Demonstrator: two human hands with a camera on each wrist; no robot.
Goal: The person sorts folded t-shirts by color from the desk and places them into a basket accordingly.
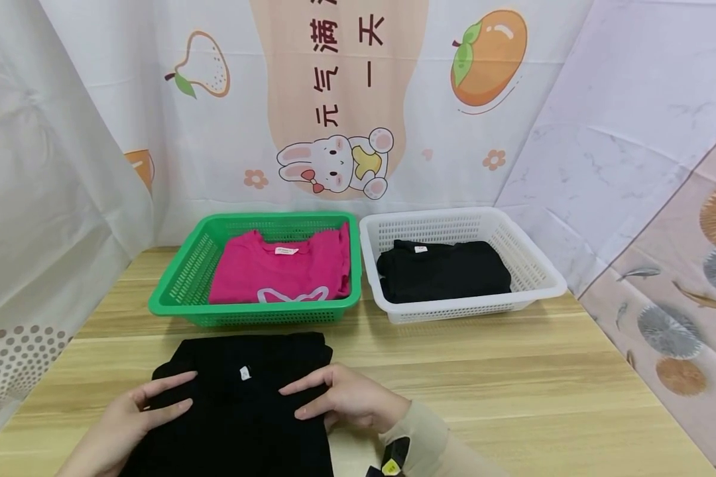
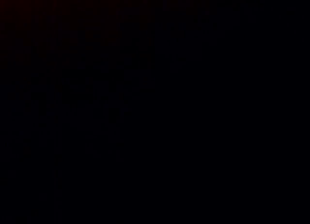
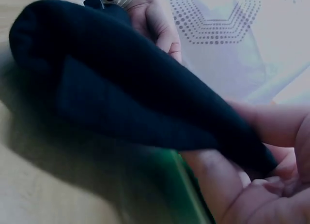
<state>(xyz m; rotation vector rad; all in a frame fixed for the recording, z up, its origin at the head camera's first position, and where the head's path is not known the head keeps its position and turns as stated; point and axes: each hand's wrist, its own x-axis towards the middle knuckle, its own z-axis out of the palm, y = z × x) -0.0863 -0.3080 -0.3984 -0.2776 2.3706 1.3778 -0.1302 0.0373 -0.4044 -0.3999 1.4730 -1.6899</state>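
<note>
A folded black shirt with a small white neck label lies at the front left of the table in the head view. My left hand grips its left side, thumb and index finger on top and the other fingers hidden. On the opposite side, my right hand holds the edge, with two digits over the cloth and the rest curled below. The right wrist view shows the black shirt side-on as a thick folded roll, raised at the near edge, pinched by the right hand. The left wrist view is almost wholly dark.
Behind the shirt stands a green basket holding a folded pink shirt. To its right, a white basket contains another folded black garment. A printed curtain hangs behind the wooden table.
</note>
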